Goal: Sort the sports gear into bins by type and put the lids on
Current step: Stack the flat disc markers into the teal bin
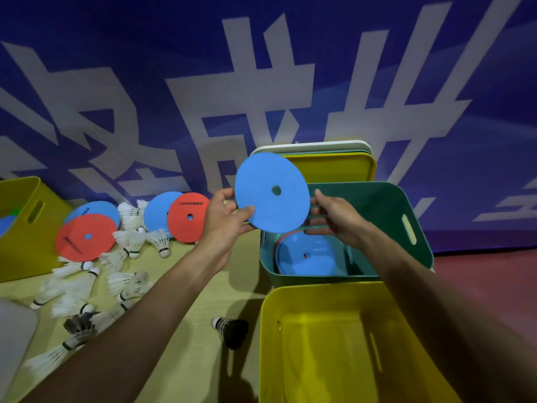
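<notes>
Yellow plastic bin (319,296), flat rnd disc (261,205)

1 view only: head-worn wide-angle camera, faces forward-down, close behind left hand (223,221), right hand (338,221) and blue disc (258,199).

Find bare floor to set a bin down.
Bare mat between white shuttlecocks and near yellow bin, save one dark shuttlecock. Red floor right of green bin. Crowded: left, where discs and white shuttlecocks overlap.
</notes>
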Demonstrator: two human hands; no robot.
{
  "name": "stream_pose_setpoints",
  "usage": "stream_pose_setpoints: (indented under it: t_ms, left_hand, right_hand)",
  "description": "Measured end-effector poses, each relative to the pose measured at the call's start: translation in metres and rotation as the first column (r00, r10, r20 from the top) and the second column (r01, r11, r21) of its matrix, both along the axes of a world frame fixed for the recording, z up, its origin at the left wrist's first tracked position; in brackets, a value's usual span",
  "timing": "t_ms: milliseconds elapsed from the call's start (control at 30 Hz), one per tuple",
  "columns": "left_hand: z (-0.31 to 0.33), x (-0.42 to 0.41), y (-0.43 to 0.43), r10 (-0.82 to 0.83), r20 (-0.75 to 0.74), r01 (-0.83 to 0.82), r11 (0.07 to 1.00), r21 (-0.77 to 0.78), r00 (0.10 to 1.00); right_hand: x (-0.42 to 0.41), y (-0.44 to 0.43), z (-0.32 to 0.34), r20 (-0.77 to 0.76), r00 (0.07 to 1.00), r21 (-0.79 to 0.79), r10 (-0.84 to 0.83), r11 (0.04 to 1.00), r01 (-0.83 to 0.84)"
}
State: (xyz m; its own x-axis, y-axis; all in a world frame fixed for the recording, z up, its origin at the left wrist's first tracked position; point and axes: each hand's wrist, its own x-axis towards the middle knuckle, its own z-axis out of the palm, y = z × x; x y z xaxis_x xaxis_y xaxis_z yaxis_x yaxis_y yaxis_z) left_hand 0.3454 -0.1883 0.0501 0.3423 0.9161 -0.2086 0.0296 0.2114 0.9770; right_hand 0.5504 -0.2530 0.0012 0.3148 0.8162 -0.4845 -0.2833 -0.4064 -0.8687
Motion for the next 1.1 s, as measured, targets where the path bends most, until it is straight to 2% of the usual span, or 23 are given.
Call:
stream_pose_setpoints:
  t_ms: [67, 200, 300, 467, 567, 633, 800, 967, 1033, 1100]
  left_hand:
    - [-0.001, 0.002, -0.003, -0.013, -0.003, 0.013, 1.0, -0.003, 1.0]
    - [-0.006, 0.004, -0.007, -0.018, -0.069, 0.017, 1.0, -0.018, 0.997]
    - [-0.008, 0.002, -0.011, -0.064, -0.111, 0.061, 0.998, -0.03, 0.992]
    - [-0.002, -0.008, -0.004, -0.02, -0.051, 0.018, 0.999, -0.042, 0.999]
    - [-0.001, -0.017, 0.0, 0.01, -0.062, -0.014, 0.998, -0.055, 0.998]
    - [-0.001, -0.022, 0.001, 0.031, -0.071, -0.035, 0.997, -0.063, 0.997]
    - [-0.004, -0.037, 0.007, 0.034, -0.1, -0.039, 0.998, -0.048, 0.994]
    - [-0.006, -0.051, 0.014, 0.031, -0.131, -0.033, 0.999, -0.013, 0.991]
    - [-0.007, -0.055, 0.017, 0.036, -0.139, -0.038, 0.999, -0.01, 0.99]
    - [-0.008, -0.056, 0.02, 0.029, -0.145, -0.031, 0.999, -0.009, 0.989]
  right_hand:
    - [-0.005, 0.001, 0.016, -0.025, 1.0, 0.103, -0.011, 0.995, 0.014]
    - [-0.005, -0.006, 0.028, 0.088, 0.992, 0.154, -0.087, 0.985, 0.073]
    - [0.003, -0.016, 0.028, 0.131, 0.986, 0.148, -0.101, 0.986, 0.081]
    - [0.03, -0.028, 0.004, 0.252, 0.924, 0.029, -0.287, 0.957, 0.289]
    - [0.036, -0.031, -0.024, 0.424, 0.884, -0.131, -0.198, 0.952, 0.276]
    - [0.034, -0.03, -0.037, 0.484, 0.866, -0.227, -0.121, 0.939, 0.258]
    - [0.027, -0.014, -0.061, 0.476, 0.879, -0.366, 0.042, 0.918, 0.154]
    - [0.017, 0.002, -0.078, 0.485, 0.862, -0.418, 0.149, 0.905, 0.079]
    - [0.014, 0.004, -0.083, 0.508, 0.833, -0.461, 0.218, 0.886, 0.049]
    - [0.015, 0.003, -0.086, 0.546, 0.757, -0.548, 0.357, 0.837, 0.0]
